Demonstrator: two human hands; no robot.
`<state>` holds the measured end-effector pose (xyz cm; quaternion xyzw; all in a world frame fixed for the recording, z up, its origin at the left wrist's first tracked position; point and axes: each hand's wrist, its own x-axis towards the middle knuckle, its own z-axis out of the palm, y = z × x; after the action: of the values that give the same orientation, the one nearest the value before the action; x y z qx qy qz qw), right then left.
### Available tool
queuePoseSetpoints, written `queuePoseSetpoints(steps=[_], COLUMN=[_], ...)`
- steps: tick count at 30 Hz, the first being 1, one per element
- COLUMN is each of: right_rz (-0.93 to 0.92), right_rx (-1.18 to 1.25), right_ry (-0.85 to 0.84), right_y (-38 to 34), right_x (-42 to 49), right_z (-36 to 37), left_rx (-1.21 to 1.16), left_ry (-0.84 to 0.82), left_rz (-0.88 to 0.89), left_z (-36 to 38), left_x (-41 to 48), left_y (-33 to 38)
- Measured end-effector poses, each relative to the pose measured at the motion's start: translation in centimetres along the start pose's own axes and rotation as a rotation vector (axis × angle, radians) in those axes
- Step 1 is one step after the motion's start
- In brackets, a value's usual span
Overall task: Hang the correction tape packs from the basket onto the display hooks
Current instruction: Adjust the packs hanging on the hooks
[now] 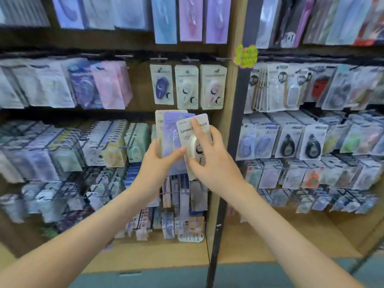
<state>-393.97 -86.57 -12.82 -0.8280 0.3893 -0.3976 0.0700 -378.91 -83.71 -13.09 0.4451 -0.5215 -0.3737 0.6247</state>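
Observation:
I hold a fanned stack of correction tape packs in front of the display wall. My left hand grips the stack from the left, thumb on a lilac pack; a cream pack sits behind it. My right hand holds the front white pack, printed "Campus", forefinger stretched up over its face. Just above, three packs hang side by side on hooks. No basket is in view.
Rows of hanging stationery packs fill the wall left and right. A dark upright post with a yellow-green tag divides the panels. Wire racks jut out lower left. A wooden base meets a teal floor.

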Motion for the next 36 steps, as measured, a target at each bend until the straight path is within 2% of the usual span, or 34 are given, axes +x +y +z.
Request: queuePoseSetpoints(steps=[3,9,14,21,25,30,36], right_rz=[-0.018,0.068,0.099,0.331,0.352,0.353,0.272], right_rx=[0.030,0.147,0.156,0.002,-0.039,-0.044,-0.070], right_ry=[0.030,0.108,0.156,0.226,0.289,0.264,0.251], right_y=[-2.7,-5.5,-5.5,-1.6,0.1,1.3,2.0], right_x=[4.4,13.8,17.6,15.9,17.5,18.5,18.5], right_z=[1.8,4.6,6.9,7.0,5.1,5.2,4.2], left_rx=[-0.008,0.012,0.045,-0.009,-0.056,-0.077,-0.078], left_ry=[0.024,0.082,-0.010,-0.179,-0.159,-0.182,-0.201], left_rz=[0.023,0.129,0.154,0.022,0.001,-0.011,-0.047], left_z=[-4.8,-14.6,-19.6,-18.9,-17.3,-16.1,-14.7], left_x=[2.8,9.1,12.9,14.4,15.3,16.2,17.6], left_y=[1.9,5.5,5.8,1.7,0.9,0.7,-0.4])
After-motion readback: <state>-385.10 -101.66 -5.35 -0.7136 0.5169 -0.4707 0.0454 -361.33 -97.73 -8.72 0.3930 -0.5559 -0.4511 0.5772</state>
